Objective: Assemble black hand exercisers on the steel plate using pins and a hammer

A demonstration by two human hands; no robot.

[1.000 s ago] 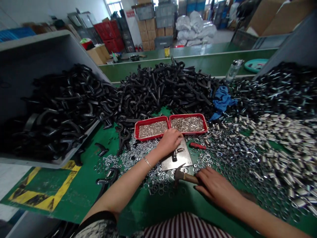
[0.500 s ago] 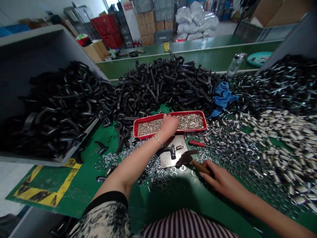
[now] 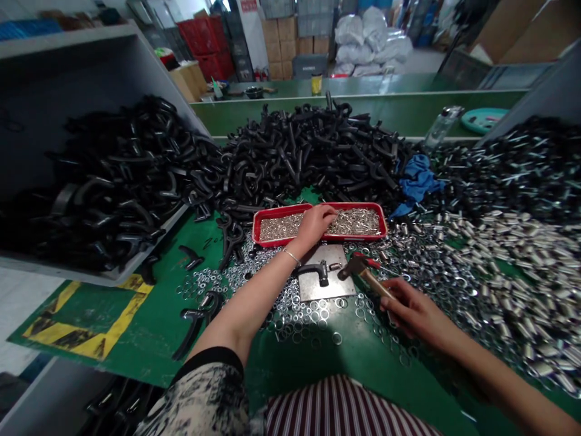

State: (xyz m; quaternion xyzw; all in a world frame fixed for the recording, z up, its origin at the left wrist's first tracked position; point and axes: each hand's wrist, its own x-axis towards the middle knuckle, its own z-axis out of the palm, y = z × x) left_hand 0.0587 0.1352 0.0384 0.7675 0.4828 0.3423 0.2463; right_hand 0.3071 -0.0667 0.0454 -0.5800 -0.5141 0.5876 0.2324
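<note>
My left hand [image 3: 316, 224] reaches over the right red tray [image 3: 386, 225], which is full of small metal pins [image 3: 358, 221]. Its fingers are bent together at the pins' near-left side; what they pinch is too small to make out. My right hand [image 3: 411, 306] grips a hammer [image 3: 372, 282] by its wooden handle, the head tilted over the right edge of a metal plate [image 3: 315, 294]. On that plate lie a black curved part [image 3: 323, 274] and a short silvery cylinder [image 3: 334, 266]. A red-handled screwdriver [image 3: 373, 263] lies partly behind the hammer head.
The left red tray [image 3: 256, 230] holds tiny metal pieces. Black parts [image 3: 290, 151] are heaped behind the trays and in a tipped grey bin [image 3: 172, 109]. Metal rings [image 3: 313, 315] surround the plate; silvery cylinders [image 3: 521, 260] and a blue cloth [image 3: 417, 178] are at the right.
My left hand has shifted from between the trays toward the right tray's pins. The hammer has lifted slightly and moved right, with my right hand still around it. The view has turned slightly.
</note>
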